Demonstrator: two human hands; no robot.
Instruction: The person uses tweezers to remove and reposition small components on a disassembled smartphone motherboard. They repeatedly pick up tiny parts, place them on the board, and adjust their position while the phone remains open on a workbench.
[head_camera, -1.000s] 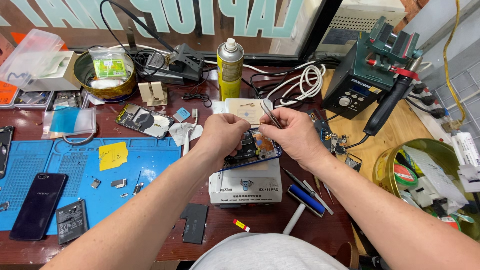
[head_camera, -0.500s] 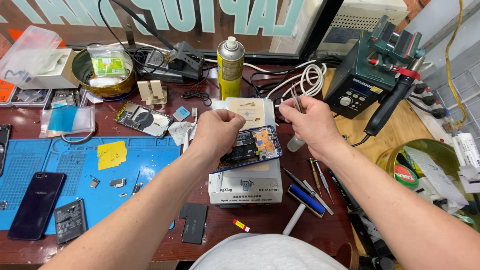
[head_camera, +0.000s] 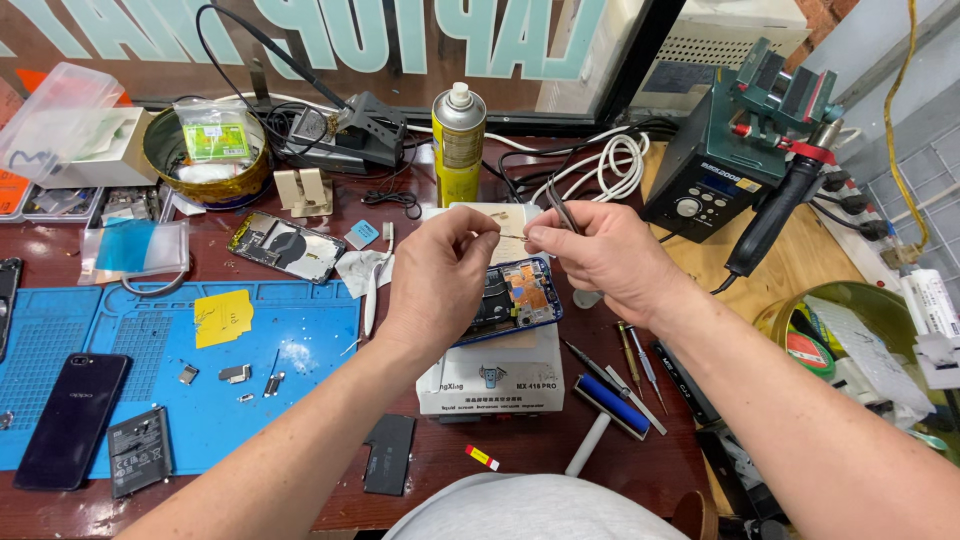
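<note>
Near edge: a dark wooden bench (head_camera: 480, 440) with a blue repair mat (head_camera: 300, 350). Above a white box (head_camera: 495, 380), an opened phone (head_camera: 515, 295); the left hand (head_camera: 440, 275) pinches a tiny strip, too small to identify, the right hand (head_camera: 600, 255) grips tweezers (head_camera: 560, 205). Beyond, a yellow spray can (head_camera: 458, 145); the window lettering is cut off.

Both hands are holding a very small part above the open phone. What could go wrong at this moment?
The tiny strip pinched between the left hand and right hand might slip and vanish among the clutter. It could also drop into the open phone. The tweezers in the right hand point up and could poke something.
</note>
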